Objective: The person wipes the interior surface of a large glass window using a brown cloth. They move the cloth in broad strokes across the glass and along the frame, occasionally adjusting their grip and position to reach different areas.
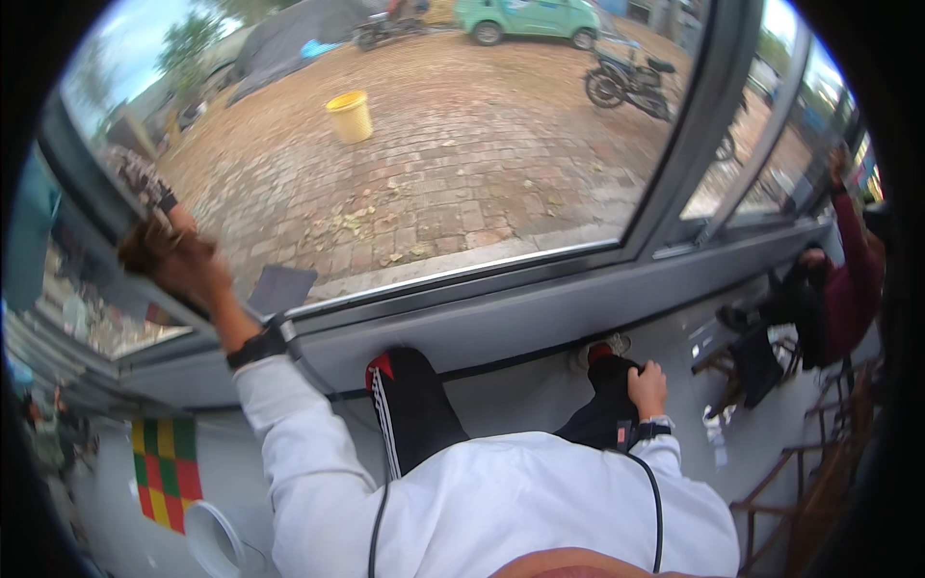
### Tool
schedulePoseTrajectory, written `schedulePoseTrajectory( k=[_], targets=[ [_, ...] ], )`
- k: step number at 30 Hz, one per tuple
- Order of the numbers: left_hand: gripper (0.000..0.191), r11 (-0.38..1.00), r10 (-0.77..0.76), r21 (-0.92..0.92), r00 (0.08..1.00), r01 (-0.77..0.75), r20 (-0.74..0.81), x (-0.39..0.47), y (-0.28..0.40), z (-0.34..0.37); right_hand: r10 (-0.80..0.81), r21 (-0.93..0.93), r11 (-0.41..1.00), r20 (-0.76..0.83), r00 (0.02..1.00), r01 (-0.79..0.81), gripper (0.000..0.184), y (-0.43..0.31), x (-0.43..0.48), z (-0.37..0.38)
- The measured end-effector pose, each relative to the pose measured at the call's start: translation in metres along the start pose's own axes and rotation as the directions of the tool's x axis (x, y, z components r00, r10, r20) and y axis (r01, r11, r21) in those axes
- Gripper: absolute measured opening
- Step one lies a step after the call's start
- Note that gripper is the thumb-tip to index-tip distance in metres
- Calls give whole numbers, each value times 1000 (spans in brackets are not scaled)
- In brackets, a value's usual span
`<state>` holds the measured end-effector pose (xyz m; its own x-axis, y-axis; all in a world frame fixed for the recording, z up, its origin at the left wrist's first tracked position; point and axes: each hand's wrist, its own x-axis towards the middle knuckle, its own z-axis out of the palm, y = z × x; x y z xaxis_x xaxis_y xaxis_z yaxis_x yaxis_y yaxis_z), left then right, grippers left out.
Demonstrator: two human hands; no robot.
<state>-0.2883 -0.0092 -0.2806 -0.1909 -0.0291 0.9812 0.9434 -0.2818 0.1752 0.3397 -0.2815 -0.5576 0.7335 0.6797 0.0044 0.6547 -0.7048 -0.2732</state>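
My left hand (189,271) is raised at the left edge of the large window, wrist banded in black, and holds a brown cloth or sponge (144,244) against the glass or grey frame; blur hides which. A dark strap with a cable runs from that wrist. My right hand (648,390) rests on my right knee, fingers curled over the black trouser leg (611,404); I see nothing in it. The grey metal window frame (462,278) stands directly before me, its glass showing a brick yard outside.
A white bucket (214,540) and a coloured checkered mat (168,469) are at the lower left. At right, another person in a maroon sleeve (847,224) reaches to the window, near wooden stools (723,368) and chairs (802,462). Outside stands a yellow bucket (351,119).
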Motion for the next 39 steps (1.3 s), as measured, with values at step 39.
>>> schedulePoseTrajectory(
  k=[39],
  targets=[
    [54, 671, 689, -566, 685, -478, 238, -145, 486, 119, -27, 40, 999, 321, 947, 15, 45, 11, 41, -15]
  ],
)
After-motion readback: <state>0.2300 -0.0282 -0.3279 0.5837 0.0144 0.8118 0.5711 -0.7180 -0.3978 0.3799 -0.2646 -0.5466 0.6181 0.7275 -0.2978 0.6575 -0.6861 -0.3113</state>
